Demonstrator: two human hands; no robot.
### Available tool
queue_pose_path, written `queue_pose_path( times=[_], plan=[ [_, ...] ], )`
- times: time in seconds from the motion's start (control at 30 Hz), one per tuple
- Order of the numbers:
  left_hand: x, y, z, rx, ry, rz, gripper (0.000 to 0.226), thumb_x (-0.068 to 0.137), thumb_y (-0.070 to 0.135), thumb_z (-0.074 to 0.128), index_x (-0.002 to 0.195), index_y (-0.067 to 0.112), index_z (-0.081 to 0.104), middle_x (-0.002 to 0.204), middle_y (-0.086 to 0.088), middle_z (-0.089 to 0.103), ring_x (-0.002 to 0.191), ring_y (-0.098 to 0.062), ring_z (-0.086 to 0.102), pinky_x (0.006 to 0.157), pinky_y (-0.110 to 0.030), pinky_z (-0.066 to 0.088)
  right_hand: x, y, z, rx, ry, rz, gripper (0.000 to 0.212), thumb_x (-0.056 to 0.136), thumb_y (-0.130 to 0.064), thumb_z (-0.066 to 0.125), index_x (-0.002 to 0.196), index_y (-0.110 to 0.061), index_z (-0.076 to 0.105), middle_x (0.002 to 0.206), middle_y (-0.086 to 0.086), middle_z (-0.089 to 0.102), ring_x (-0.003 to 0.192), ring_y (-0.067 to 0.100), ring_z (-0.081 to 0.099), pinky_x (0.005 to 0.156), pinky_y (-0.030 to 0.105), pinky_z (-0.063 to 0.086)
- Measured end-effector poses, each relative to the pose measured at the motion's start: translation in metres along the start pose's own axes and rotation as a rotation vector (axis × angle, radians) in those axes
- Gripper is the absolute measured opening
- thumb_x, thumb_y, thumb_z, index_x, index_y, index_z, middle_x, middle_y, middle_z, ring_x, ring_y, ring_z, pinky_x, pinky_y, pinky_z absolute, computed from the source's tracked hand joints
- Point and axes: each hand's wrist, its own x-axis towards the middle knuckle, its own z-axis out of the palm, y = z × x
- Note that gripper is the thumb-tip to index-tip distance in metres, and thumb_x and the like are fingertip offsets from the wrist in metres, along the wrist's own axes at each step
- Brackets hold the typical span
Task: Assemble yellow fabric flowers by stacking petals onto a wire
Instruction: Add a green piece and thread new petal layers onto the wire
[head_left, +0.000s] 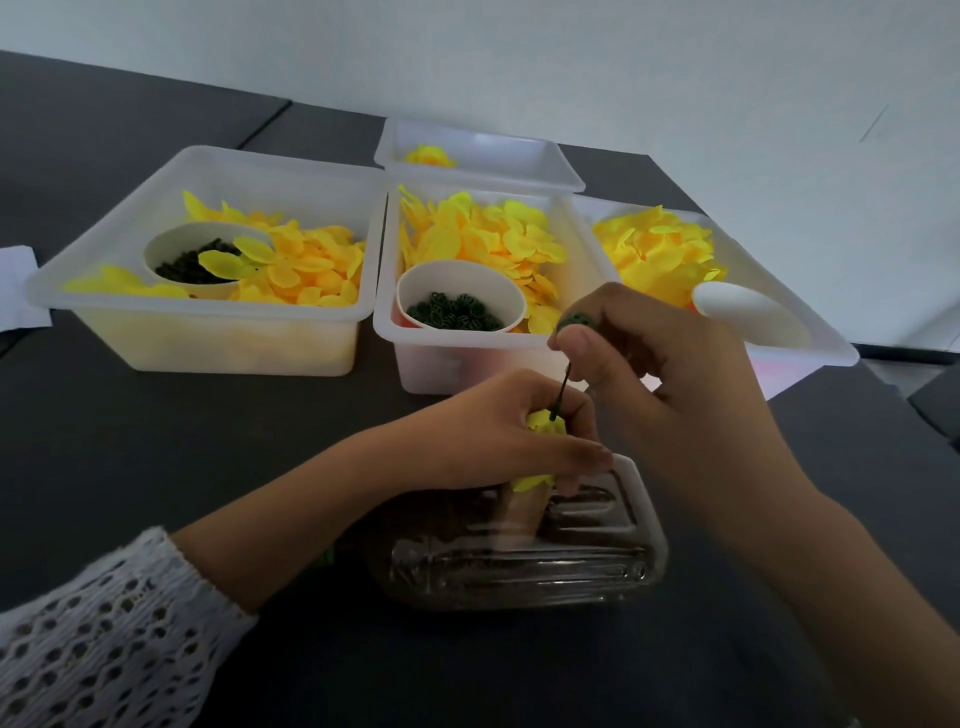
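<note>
My left hand (511, 431) grips a partly built yellow fabric flower (543, 423), its petals bunched in my fingers over a clear plastic tray (524, 566). A thin dark green wire (561, 392) sticks up out of the petals. My right hand (670, 374) pinches a small green round piece (574, 320) between thumb and forefinger at the wire's top end. Loose yellow petals fill the left bin (208, 332), the middle bin (467, 358) and the right bin (810, 332).
A paper cup (462, 293) of green pieces sits in the middle bin, another cup (208, 254) of dark pieces in the left bin, a third white cup (748, 312) in the right bin. A small far bin (478, 150) holds a finished yellow flower (430, 156). Everything stands on a dark table.
</note>
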Motion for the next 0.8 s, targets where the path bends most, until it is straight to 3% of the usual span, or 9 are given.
queue_pose_path(
  times=[0.07, 0.23, 0.33, 0.43, 0.67, 0.8],
  plan=[
    [0.000, 0.000, 0.000, -0.006, 0.001, -0.010, 0.027, 0.092, 0.026, 0.067, 0.098, 0.000, 0.068, 0.090, -0.009, 0.072, 0.086, -0.020, 0.067, 0.082, -0.024, 0.051, -0.002, 0.001, 0.002, 0.007, 0.002, 0.022, 0.018, 0.094, -0.035, 0.053, 0.086, -0.023, 0.062, 0.069, -0.006, 0.059, 0.065, 0.013, 0.056, 0.053, 0.015, 0.036],
    [-0.001, -0.001, 0.000, -0.015, 0.013, 0.003, 0.020, 0.090, 0.021, 0.069, 0.094, 0.001, 0.068, 0.087, -0.008, 0.072, 0.084, -0.018, 0.068, 0.080, -0.021, 0.052, -0.010, 0.005, 0.007, 0.018, 0.014, 0.053, 0.019, 0.093, -0.036, 0.052, 0.085, -0.021, 0.061, 0.068, -0.005, 0.060, 0.067, 0.015, 0.058, 0.058, 0.030, 0.047],
    [0.000, -0.003, 0.000, -0.047, 0.014, 0.016, 0.016, 0.089, 0.015, 0.069, 0.100, 0.003, 0.067, 0.095, -0.016, 0.071, 0.091, -0.026, 0.068, 0.084, -0.030, 0.055, -0.015, 0.006, 0.011, -0.011, -0.004, 0.053, 0.021, 0.092, -0.036, 0.052, 0.085, -0.019, 0.062, 0.069, -0.006, 0.060, 0.068, 0.013, 0.056, 0.058, 0.025, 0.044],
    [-0.001, -0.003, 0.000, -0.081, 0.012, 0.034, 0.016, 0.088, 0.009, 0.067, 0.101, -0.001, 0.064, 0.091, -0.021, 0.070, 0.086, -0.031, 0.069, 0.078, -0.030, 0.057, -0.018, 0.007, 0.013, -0.019, -0.006, 0.032, 0.020, 0.092, -0.034, 0.054, 0.084, -0.017, 0.063, 0.072, -0.007, 0.059, 0.072, 0.012, 0.054, 0.061, 0.024, 0.042],
    [-0.001, -0.002, 0.001, -0.049, 0.017, 0.031, 0.017, 0.089, 0.012, 0.068, 0.100, -0.001, 0.065, 0.092, -0.020, 0.070, 0.086, -0.027, 0.068, 0.080, -0.025, 0.054, -0.019, 0.007, 0.012, 0.015, 0.041, 0.036, 0.020, 0.093, -0.034, 0.054, 0.091, -0.018, 0.066, 0.076, -0.006, 0.062, 0.073, 0.015, 0.058, 0.063, 0.032, 0.045],
    [-0.001, 0.000, 0.001, -0.023, 0.006, 0.000, 0.021, 0.091, 0.021, 0.068, 0.098, 0.002, 0.068, 0.092, -0.012, 0.072, 0.089, -0.022, 0.069, 0.084, -0.025, 0.052, -0.014, 0.003, 0.011, 0.039, 0.086, 0.028, 0.023, 0.094, -0.039, 0.048, 0.092, -0.022, 0.064, 0.074, -0.012, 0.061, 0.073, 0.014, 0.059, 0.061, 0.028, 0.047]
  ],
)
